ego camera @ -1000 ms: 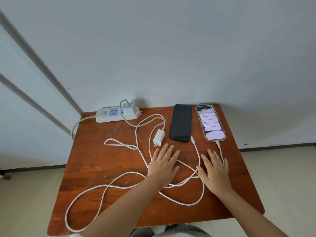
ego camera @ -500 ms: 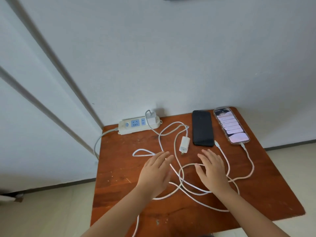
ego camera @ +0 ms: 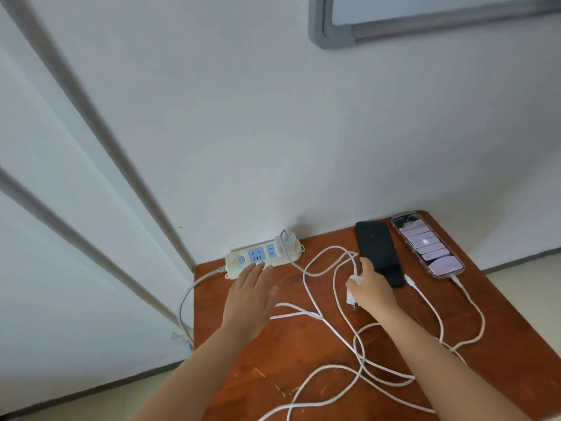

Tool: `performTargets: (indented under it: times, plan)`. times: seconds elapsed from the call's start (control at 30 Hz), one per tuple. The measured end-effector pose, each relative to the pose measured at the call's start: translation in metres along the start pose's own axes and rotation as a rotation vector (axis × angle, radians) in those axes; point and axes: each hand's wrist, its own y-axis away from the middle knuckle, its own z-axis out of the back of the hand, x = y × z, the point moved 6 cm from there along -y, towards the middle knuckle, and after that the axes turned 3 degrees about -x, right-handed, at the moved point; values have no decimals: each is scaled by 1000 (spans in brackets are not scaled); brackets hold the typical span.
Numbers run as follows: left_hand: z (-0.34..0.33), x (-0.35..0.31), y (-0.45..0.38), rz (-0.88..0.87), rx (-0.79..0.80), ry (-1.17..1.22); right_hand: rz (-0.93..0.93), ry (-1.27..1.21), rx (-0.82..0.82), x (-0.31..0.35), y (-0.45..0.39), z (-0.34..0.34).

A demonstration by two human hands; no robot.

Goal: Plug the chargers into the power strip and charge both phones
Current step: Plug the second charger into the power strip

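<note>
The wooden bench [ego camera: 379, 375] stood against a white wall; your left hand [ego camera: 250, 299] lay flat and open, fingertips at the power strip [ego camera: 261, 256]; your right hand [ego camera: 372, 291] had moved from the cables to close around the loose charger [ego camera: 351, 291], beside the dark phone [ego camera: 379, 253]; the lit phone [ego camera: 428, 247] sat plugged in.

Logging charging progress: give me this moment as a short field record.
power strip: back left of the table, one charger plugged in
second charger: unplugged, gripped by right hand
left hand: open, flat, just in front of the strip
lit phone: cable attached
dark phone: no cable attached; loose cable end beside it
</note>
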Motion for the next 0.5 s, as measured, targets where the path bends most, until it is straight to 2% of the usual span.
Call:
performTargets:
  times: [0.13, 0.27, 0.37, 0.5]
  plan:
    - [5, -3, -22, -47, -7, 19, -47, -18, -13, 0, -2, 5]
    - [15, -14, -28, -116, -76, 141, -150, -200, 31, -12, 2, 2]
    - [16, -29, -25, -277, -147, 45, -175, -292, -15, -25, 5, 9]
    - [14, -36, -28, -348, -124, -119, -144, -316, -164, -35, 14, 33]
